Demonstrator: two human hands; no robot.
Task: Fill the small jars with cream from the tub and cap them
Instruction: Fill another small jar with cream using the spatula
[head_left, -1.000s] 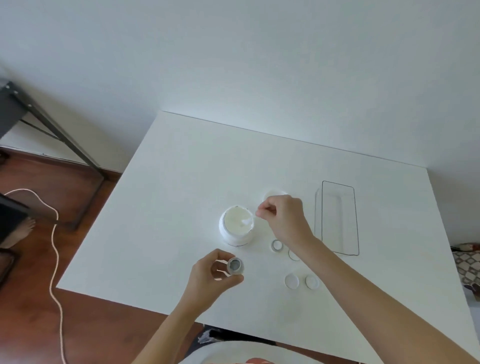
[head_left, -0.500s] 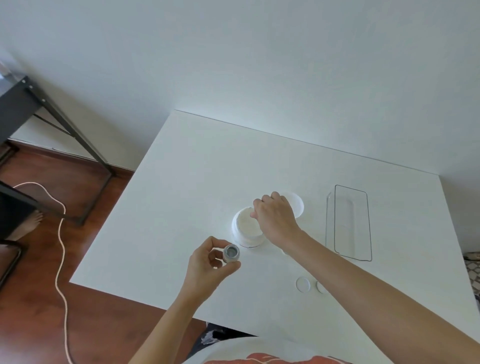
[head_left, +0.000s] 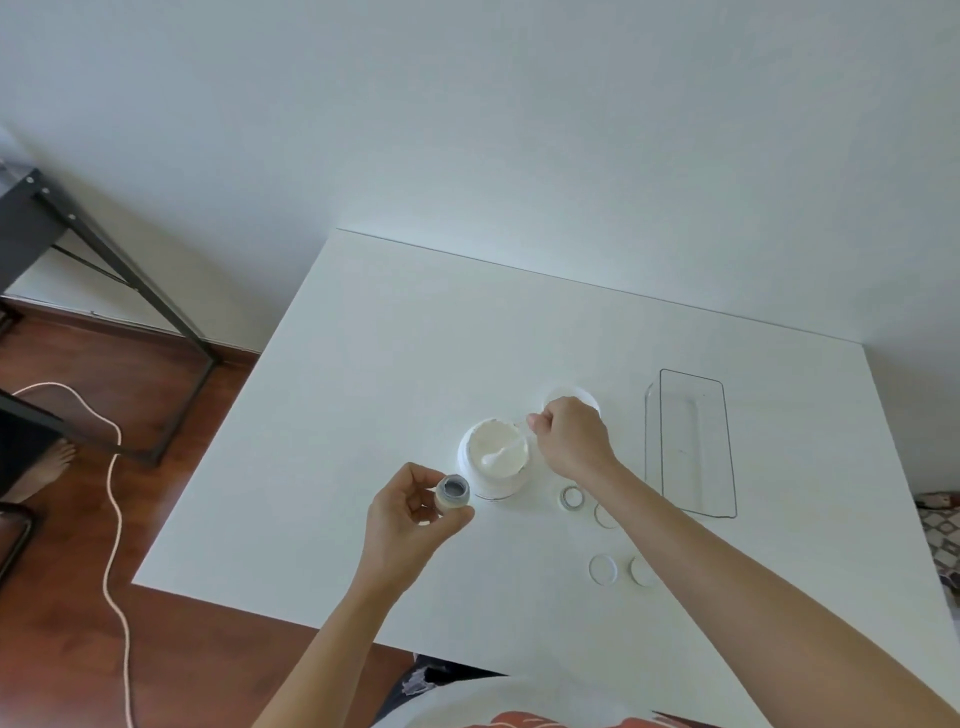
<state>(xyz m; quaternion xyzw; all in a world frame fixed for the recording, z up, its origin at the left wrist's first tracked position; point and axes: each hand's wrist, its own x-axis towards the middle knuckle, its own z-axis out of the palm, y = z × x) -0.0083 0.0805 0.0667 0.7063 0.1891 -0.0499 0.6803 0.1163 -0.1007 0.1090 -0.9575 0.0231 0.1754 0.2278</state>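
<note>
An open white tub of cream (head_left: 496, 460) stands mid-table. My right hand (head_left: 571, 439) pinches a thin white spatula (head_left: 506, 453) whose tip rests in the cream. Just left of the tub, my left hand (head_left: 410, 512) holds a small jar (head_left: 452, 491), tilted with its open mouth up. Another small open jar (head_left: 571, 498) stands right of the tub, and a second one (head_left: 605, 514) is partly hidden by my forearm. Two white caps (head_left: 602, 569) (head_left: 641, 570) lie nearer the front. The tub's lid (head_left: 569, 397) lies behind my right hand.
A clear rectangular tray (head_left: 691, 441) lies at the right of the white table (head_left: 389, 364). Left of the table are a wooden floor, a white cable (head_left: 111, 519) and a black metal frame (head_left: 130, 280). A wall stands behind.
My right hand has drawn back to the right from over the tub, leaving the spatula tip in the cream. My left hand still holds the small jar beside the tub. The view shifted.
</note>
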